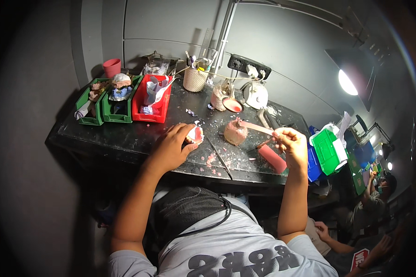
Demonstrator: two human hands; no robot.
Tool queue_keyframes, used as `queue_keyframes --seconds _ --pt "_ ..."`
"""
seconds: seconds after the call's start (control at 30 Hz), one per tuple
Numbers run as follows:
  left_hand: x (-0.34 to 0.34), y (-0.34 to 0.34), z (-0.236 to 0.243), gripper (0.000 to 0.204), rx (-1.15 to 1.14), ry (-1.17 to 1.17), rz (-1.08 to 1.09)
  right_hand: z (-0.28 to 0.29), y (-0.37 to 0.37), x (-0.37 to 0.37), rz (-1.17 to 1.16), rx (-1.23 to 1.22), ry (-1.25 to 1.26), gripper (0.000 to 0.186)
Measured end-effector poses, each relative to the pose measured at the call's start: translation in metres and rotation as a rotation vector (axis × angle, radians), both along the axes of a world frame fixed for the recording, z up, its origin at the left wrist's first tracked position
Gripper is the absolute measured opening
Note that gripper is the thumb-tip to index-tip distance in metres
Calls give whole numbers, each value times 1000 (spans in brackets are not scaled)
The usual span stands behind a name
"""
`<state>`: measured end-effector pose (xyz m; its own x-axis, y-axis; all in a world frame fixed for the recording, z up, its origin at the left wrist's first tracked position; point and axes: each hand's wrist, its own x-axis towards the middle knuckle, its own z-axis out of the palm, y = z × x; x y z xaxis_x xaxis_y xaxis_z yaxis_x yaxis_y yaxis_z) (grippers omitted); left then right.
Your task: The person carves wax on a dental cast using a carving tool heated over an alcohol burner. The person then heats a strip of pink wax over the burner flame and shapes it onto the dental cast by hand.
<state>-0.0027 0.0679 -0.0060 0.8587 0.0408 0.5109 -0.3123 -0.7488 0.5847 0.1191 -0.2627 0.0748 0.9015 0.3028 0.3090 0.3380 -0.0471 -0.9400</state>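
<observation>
My left hand (170, 148) is closed around a small dental cast (195, 135) with white and pink-red areas, resting on the dark workbench. In my right hand (291, 145), thumb and fingers pinch one end of a flat pink strip (256, 127) that looks like wax. The strip's other end reaches the top of a squat, pink-crusted pot (235, 134); whether they touch I cannot tell. Between my hands lies a thin metal hand tool (220, 158). A pink-red sheet (272, 158), perhaps wax, lies below my right hand.
Green bins (88, 109) and a red bin (151, 99) holding casts and papers stand at left. Behind are a tool cup (195, 79), a pink-stained jar (219, 98) and a power strip (249, 67). Pink scraps (211, 160) litter the bench (189, 159). Other people sit at right.
</observation>
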Motion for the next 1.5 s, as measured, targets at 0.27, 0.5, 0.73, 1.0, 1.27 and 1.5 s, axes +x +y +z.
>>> queue_keyframes --seconds 0.27,0.5,0.73,1.0,1.27,1.5 --pt "0 1 -2 51 3 7 -4 -13 -8 25 -47 102 191 16" --pt "1 -1 -2 48 34 -42 9 -18 0 35 -51 120 316 13" --pt "1 0 -2 44 25 -111 7 -21 8 40 -36 124 333 13" --pt "-3 0 2 50 43 0 6 -27 6 46 -15 183 393 15" --pt "0 -2 -3 43 49 -104 33 -25 0 41 -47 211 425 15" --pt "0 -2 1 45 52 -46 20 -28 -3 43 -36 215 436 14"
